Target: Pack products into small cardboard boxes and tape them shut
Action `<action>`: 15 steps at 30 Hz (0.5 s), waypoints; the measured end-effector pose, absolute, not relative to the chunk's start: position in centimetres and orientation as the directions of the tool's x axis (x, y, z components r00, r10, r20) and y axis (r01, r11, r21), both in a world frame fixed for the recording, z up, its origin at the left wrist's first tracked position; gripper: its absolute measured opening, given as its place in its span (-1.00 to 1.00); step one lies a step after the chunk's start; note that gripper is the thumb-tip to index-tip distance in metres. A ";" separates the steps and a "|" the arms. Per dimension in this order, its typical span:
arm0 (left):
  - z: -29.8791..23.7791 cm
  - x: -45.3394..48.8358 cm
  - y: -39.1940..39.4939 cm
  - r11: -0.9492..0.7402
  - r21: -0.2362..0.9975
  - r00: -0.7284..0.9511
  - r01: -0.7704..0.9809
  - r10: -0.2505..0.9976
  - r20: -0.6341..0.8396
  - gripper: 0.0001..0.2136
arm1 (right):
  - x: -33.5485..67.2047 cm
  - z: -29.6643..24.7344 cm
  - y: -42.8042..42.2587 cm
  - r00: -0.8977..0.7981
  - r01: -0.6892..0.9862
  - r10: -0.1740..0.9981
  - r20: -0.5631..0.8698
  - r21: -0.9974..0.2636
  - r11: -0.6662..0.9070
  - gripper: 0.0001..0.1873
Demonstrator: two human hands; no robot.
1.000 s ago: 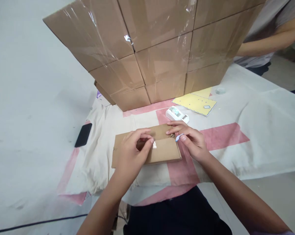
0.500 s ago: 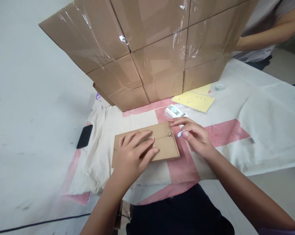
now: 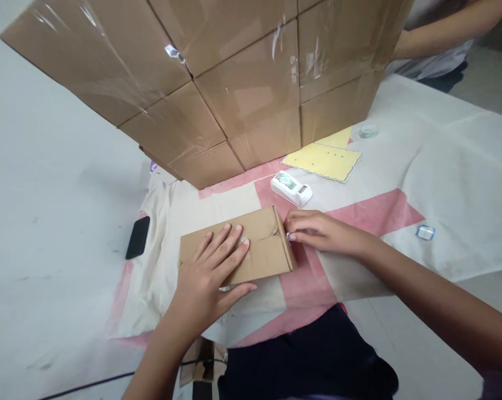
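A flat brown cardboard box (image 3: 263, 253) lies in front of me, its top creased near the right end. My left hand (image 3: 215, 261) rests on its top, fingers stretched out, with the thumb over the near edge. At the box's right end, my right hand (image 3: 311, 229) is closed in a pinch. A bit of a small blue-and-white sticker (image 3: 288, 237) shows at those fingertips, against or very near the end face; most of it is hidden. Just beyond stands a white tape dispenser (image 3: 291, 189).
Taped brown cartons (image 3: 251, 94) form a wall at the back. Yellow cards (image 3: 323, 161) and a clear tape roll (image 3: 368, 131) lie before them. A black phone (image 3: 138, 238) is at left, a small blue-edged piece (image 3: 426, 232) at right. Another person's arm (image 3: 451, 30) reaches behind the cartons.
My right hand has lowered and closed at the box's end. My left hand has flattened on the top. A small blue-edged piece now shows on the cloth at right. The view has shifted.
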State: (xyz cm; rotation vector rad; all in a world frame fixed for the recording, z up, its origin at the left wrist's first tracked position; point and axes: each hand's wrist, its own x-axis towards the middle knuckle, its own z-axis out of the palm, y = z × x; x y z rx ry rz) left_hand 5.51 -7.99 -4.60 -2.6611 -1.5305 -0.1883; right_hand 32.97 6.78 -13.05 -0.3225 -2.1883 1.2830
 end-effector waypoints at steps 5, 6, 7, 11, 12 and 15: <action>-4.3 5.6 -8.0 -0.514 -0.015 0.511 0.858 0.849 0.133 -0.32 | 32.4 -13.5 6.6 -0.797 -0.089 0.497 0.344 -0.880 0.466 -0.75; -4.3 5.6 -8.0 -0.518 -0.019 0.516 0.855 0.847 0.131 -0.32 | 32.4 -13.8 6.6 -0.783 -0.087 0.523 0.338 -0.891 0.445 -0.76; -4.3 5.7 -8.0 -0.520 -0.022 0.518 0.854 0.846 0.128 -0.33 | 32.3 -14.1 6.6 -0.758 -0.079 0.566 0.324 -0.907 0.414 -0.78; -4.2 5.8 -7.9 -0.513 -0.019 0.512 0.858 0.850 0.124 -0.31 | 32.1 -15.1 6.6 -0.703 -0.061 0.692 0.164 -0.983 0.171 -0.48; -4.3 5.8 -7.9 -0.515 -0.017 0.512 0.857 0.849 0.126 -0.31 | 32.0 -15.3 6.5 -0.727 -0.094 0.671 0.143 -0.990 0.108 -0.35; -4.3 5.7 -7.9 -0.524 -0.019 0.521 0.852 0.843 0.132 -0.31 | 31.6 -15.7 6.6 -0.817 -0.205 0.560 0.137 -0.977 -0.060 -0.31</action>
